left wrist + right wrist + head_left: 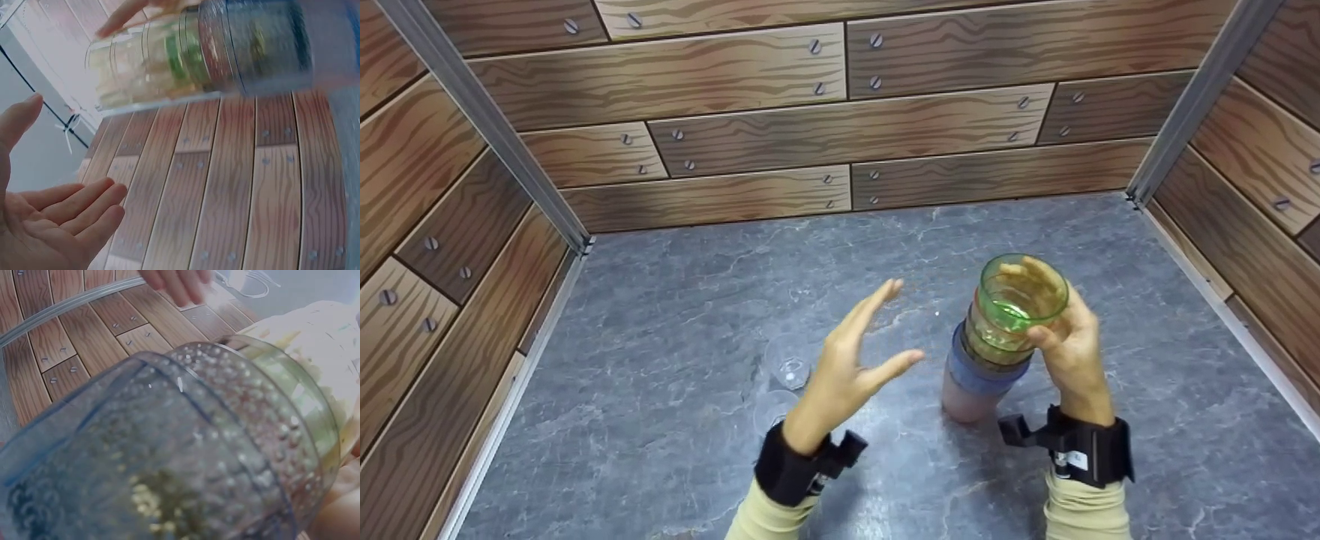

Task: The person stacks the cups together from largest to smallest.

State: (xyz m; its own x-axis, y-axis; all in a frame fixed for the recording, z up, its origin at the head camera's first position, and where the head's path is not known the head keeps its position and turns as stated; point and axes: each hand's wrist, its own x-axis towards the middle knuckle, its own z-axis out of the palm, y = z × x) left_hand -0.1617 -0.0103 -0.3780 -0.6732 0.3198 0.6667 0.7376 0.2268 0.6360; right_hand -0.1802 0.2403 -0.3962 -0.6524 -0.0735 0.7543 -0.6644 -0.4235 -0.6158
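A stack of nested see-through plastic cups leans slightly at the right of the head view. Its top is a green cup (1011,304), with amber and dark cups below, then a blue cup (986,371) and a pinkish cup (969,401) lowest. Round the upper part curl the fingers and thumb of my right hand (1072,349). To the left, my left hand (844,367) is held up with fingers and thumb spread, apart from the stack. The left wrist view shows its bare palm (53,228). Bumpy texture covers the blue cup (129,455) close up.
Faint clear round objects (793,371) are on the grey marbled tabletop (675,322) beside my left forearm, partly hidden by it. Wood-patterned panels (750,139) wall in the back and both sides, with metal posts (1174,105) at the corners.
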